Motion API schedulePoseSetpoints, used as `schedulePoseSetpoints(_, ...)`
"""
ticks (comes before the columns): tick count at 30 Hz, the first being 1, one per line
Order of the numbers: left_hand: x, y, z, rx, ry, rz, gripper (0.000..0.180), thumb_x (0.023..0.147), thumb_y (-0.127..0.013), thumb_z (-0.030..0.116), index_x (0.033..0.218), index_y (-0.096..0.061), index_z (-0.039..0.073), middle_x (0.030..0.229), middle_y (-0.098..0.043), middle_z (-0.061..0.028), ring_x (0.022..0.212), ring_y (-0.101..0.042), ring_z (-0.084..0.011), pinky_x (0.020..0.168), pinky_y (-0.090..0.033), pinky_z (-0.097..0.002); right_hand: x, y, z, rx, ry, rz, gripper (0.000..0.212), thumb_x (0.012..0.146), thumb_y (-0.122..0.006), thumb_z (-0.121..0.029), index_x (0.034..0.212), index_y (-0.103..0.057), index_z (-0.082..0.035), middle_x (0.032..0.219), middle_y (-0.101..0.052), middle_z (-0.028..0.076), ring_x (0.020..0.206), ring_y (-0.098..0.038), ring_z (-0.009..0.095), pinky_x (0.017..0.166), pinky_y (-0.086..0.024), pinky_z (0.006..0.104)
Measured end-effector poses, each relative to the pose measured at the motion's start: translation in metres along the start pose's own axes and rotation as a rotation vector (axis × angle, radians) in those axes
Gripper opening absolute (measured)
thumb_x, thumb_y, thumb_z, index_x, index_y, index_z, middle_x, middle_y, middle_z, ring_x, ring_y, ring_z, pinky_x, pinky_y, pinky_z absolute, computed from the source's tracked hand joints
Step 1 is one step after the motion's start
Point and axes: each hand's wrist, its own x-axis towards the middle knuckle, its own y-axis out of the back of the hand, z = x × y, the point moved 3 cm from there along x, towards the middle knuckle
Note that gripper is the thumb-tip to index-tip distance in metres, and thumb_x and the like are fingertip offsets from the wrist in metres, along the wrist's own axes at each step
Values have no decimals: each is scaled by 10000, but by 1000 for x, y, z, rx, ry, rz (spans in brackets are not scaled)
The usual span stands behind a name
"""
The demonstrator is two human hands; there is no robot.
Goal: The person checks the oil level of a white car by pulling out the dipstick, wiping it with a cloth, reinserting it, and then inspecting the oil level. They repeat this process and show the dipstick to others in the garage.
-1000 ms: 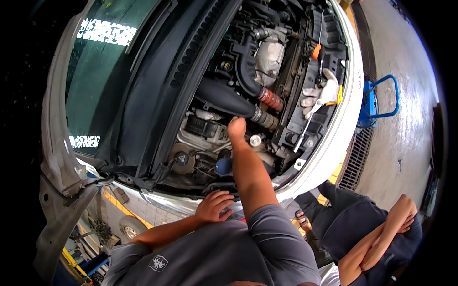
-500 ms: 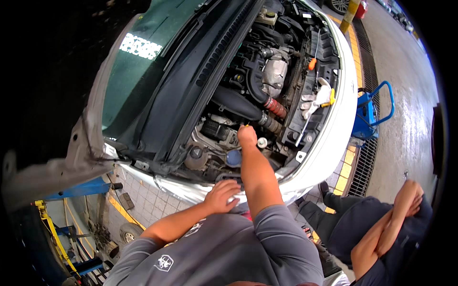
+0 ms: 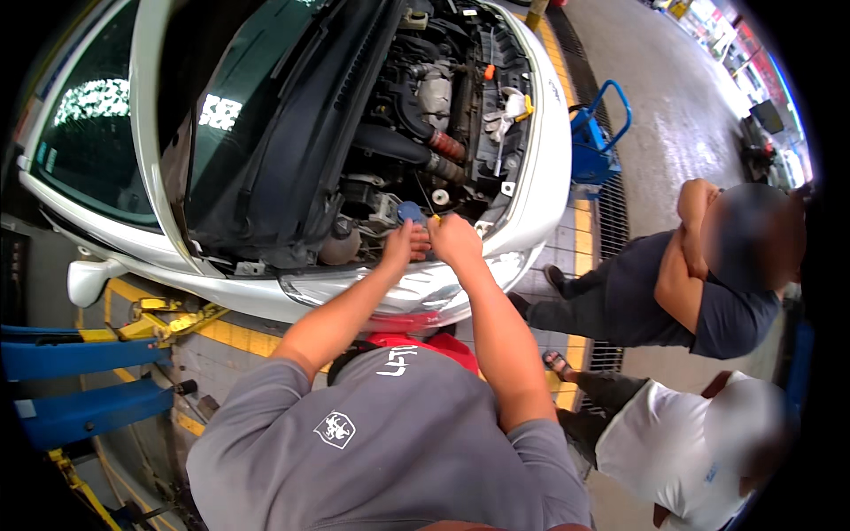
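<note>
My right hand (image 3: 456, 240) is closed on the yellow handle of a dipstick (image 3: 426, 196), its thin dark rod slanting up and away over the engine bay. Close beside it, my left hand (image 3: 406, 245) has its fingers stretched out and slightly apart, with nothing visible in them. Just beyond the left fingers is a round blue cap (image 3: 409, 211). A translucent coolant tank (image 3: 340, 243) with a dark cap lies to the left of that hand. Farther off runs a black hose with a red ribbed section (image 3: 447, 145).
The white car (image 3: 553, 133) stands with its hood raised. On its front panel lie a white-and-yellow glove (image 3: 511, 108) and an orange-handled tool (image 3: 489, 72). A blue cart (image 3: 591, 150) is beyond the bumper. Two people (image 3: 651, 283) stand at the right; blue-yellow lift arms (image 3: 88, 389) are left.
My right hand has drawn back toward me with the dipstick, whose rod now shows. My left hand has risen from the car's edge to beside it. The view has shifted, showing a second person.
</note>
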Motion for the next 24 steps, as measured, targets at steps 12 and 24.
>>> schedulePoseSetpoints(12,-5,-59,22,-434,116,-188,315,1004,-409,286,1085,-585,38,1094,-675,-117,963,-651,-215,837,-513,-346,-276,98,55,712,-230,84,336,952,-484,-192,655,-472,-34,526,-462,20,425,-446,101,405,-327,263)
schedulePoseSetpoints(24,-193,-160,48,-163,-126,-807,307,1027,-440,263,1111,-601,15,1065,-665,-94,957,-634,-147,813,-518,-277,-494,124,242,1145,-404,778,288,1005,-433,-266,992,-580,-19,681,-520,40,574,-463,125,534,-377,266)
